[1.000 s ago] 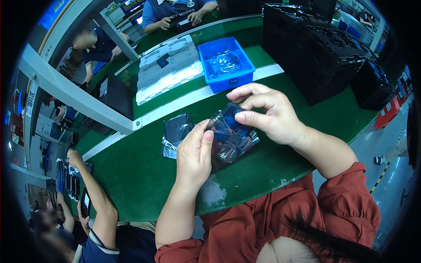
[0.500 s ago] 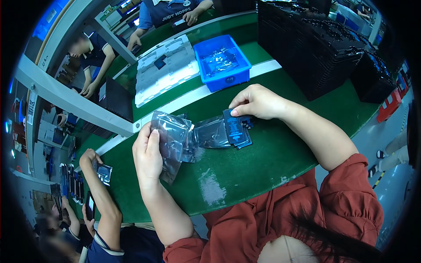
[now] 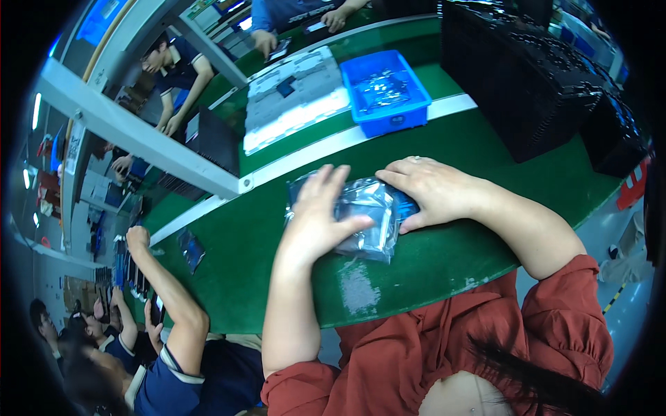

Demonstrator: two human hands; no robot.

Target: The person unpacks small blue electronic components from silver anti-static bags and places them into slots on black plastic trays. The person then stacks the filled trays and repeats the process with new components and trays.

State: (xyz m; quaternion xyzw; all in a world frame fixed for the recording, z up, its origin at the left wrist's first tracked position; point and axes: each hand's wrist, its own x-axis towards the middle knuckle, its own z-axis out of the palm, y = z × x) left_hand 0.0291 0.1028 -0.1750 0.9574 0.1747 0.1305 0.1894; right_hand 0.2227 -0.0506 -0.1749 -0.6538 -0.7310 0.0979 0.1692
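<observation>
1. A shiny clear bag (image 3: 371, 220) lies on the green table (image 3: 451, 244) between your hands, its near corner pointing toward you; dark flat pieces (image 3: 406, 204) show at its right side.
2. Your left hand (image 3: 318, 218), blurred, spreads its fingers loosely, thumb reaching over the bag. A second, darker packet (image 3: 297, 188) shows partly behind those fingers.
3. Your right hand (image 3: 431, 193) curves around the bag's right side and the dark pieces, fingers on the far side, thumb nearer you; whether it grips them, you cannot tell from here.
4. The table's curved near edge runs just in front of your red blouse (image 3: 423, 340), with a pale worn patch (image 3: 361, 288) between bag and edge. Green surface opens left of your left forearm and right of your right hand. Beyond, a white strip (image 3: 316, 151) crosses below the blue bin (image 3: 392, 123); tall black stacks (image 3: 513, 97) bound the far right.
5. Half a second ago, your left hand held a bag raised and your right hand pinched the dark pieces; now both hands meet around the central bag. At left, a co-worker's packet (image 3: 191, 249), then by their hand, lies apart from it.
</observation>
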